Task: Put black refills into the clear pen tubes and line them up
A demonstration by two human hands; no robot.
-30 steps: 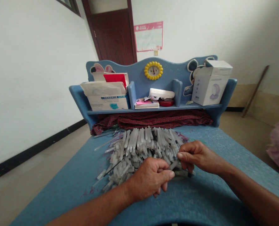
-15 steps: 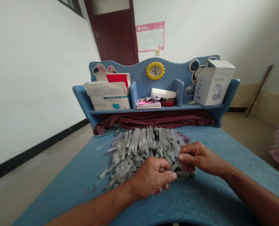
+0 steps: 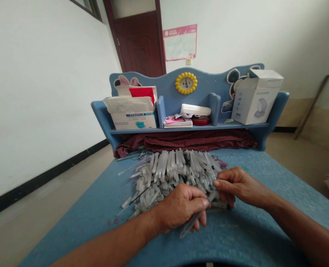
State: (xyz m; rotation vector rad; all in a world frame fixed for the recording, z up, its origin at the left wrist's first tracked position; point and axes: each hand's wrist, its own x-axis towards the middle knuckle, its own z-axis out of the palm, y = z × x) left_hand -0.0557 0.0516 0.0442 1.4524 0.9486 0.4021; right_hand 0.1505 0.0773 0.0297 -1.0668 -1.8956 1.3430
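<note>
"Holding something, are you?"

"Yes, my left hand [image 3: 181, 207] has its thumb pressed to the fingers around a translucent tube [image 3: 190, 224], which slants down toward me above the blue table [image 3: 250, 233]."

"And your right?"

"My right hand [image 3: 235, 184] has thumb and forefinger together near the tube's upper end; whether they grip it, I cannot tell."

"What's beyond them?"

"A heap of similar tubes [image 3: 163, 165] lies on the tabletop, just past my hands. Behind it, a red checked cloth [image 3: 198, 141] is bunched beneath a blue shelf [image 3: 231, 126]. A blue-and-white carton [image 3: 133, 120] stands at its left, a white box [image 3: 245, 107] at its right, and a yellow-rimmed clock [image 3: 186, 83] is mounted between, higher up."
</note>
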